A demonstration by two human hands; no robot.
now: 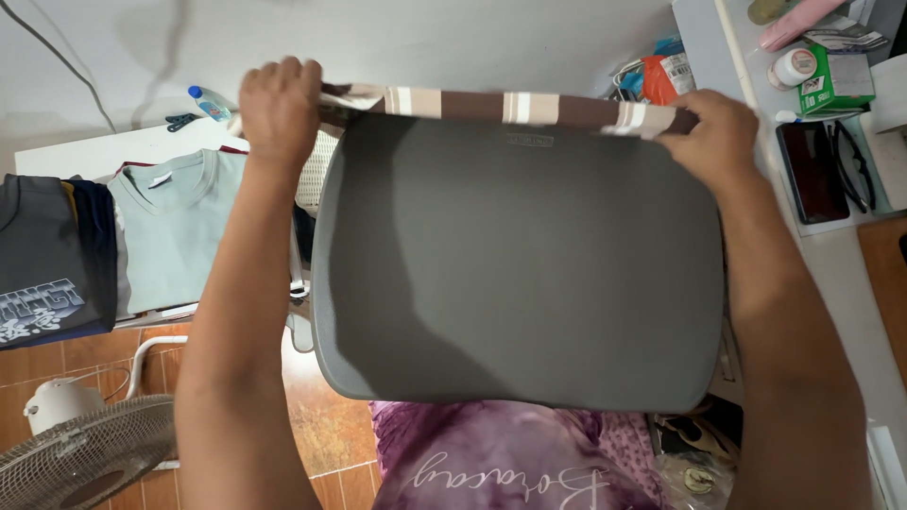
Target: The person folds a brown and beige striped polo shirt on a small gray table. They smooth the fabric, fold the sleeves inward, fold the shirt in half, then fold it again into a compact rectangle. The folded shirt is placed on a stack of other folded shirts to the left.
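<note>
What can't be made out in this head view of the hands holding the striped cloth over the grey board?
- Striped cloth: only its top edge shows; the grey board hides the rest.
- Left hand and right hand: fingertips curl behind the cloth.
- Fan: cut off by the frame's bottom-left corner.

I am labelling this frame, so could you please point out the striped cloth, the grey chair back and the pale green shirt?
striped cloth (515, 107): head view, middle of the folded edge.
grey chair back (520, 264): head view, centre of its panel.
pale green shirt (175, 236): head view, chest area.
</note>
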